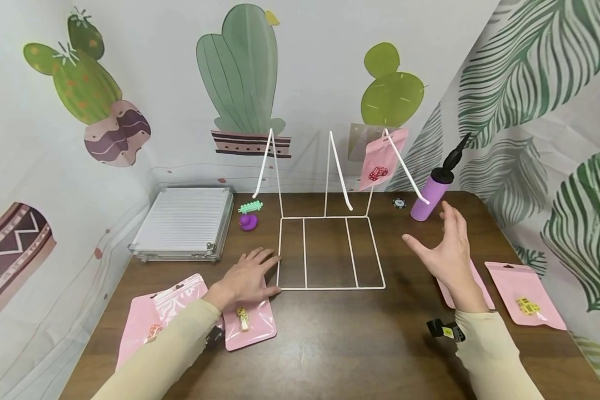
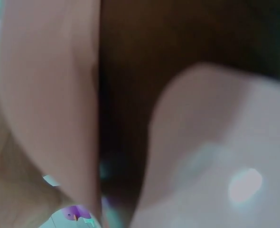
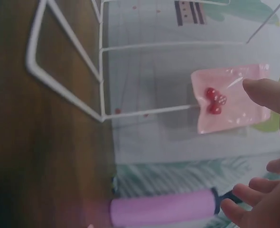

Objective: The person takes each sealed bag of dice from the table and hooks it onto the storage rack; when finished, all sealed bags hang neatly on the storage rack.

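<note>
A white wire rack [image 1: 330, 218] with three upward prongs stands mid-table. From its right prong hangs a pink zip bag of red dice [image 1: 378, 161], also seen in the right wrist view as a bag [image 3: 235, 99]. My left hand [image 1: 247, 278] lies by the rack's front left corner, fingers spread, over the upper end of a pink bag with yellow dice [image 1: 250, 330]. Its fingertips are at the frame's left wire; contact is hard to tell. My right hand [image 1: 447, 258] is raised right of the rack, fingers apart and holding nothing.
A purple hand pump [image 1: 430, 194] stands behind my right hand, beside a poker chip [image 1: 399, 203]. More pink bags [image 1: 525, 294] lie at right and others [image 1: 180, 294] at left. A silver case [image 1: 182, 222], a purple duck [image 1: 248, 223] and a green toy [image 1: 250, 207] sit back left.
</note>
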A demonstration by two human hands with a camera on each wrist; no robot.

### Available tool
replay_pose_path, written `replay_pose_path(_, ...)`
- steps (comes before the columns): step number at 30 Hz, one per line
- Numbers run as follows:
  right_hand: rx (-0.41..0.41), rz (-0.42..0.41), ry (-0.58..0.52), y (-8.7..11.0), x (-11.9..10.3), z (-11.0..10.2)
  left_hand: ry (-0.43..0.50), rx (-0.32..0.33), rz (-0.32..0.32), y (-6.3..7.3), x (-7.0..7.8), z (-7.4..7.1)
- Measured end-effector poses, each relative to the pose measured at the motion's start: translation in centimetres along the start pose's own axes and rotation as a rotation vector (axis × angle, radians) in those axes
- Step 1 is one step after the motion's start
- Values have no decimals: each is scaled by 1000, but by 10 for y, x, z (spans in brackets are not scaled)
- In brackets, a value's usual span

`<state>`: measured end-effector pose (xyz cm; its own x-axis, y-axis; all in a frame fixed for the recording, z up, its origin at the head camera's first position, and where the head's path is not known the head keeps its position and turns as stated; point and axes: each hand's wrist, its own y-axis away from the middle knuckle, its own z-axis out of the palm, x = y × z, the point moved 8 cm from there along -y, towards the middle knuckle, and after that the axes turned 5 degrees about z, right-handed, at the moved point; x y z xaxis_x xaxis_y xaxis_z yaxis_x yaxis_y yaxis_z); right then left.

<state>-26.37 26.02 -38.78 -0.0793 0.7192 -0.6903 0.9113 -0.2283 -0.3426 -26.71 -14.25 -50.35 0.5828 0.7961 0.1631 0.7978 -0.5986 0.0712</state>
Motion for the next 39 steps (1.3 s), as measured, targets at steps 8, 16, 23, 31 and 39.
replay_pose_path(8, -80, 55, 40, 12, 34, -4, 5, 18, 5, 1, 2, -2)
replay_pose_path(16, -153, 90, 87, 17, 63, -7, 8, 7, -6, 1, 1, -1)
replay_pose_path(23, -187, 93, 163, 23, 79, -10, 4, 6, -8, -1, 0, -1)
replay_pose_path(31, -227, 84, 221, 25, 94, -12, 9, -1, -19, 0, -1, 0)
replay_pose_path(39, -289, 102, 268, 31, 110, -12, 2, -3, -20, 1, -1, 0)
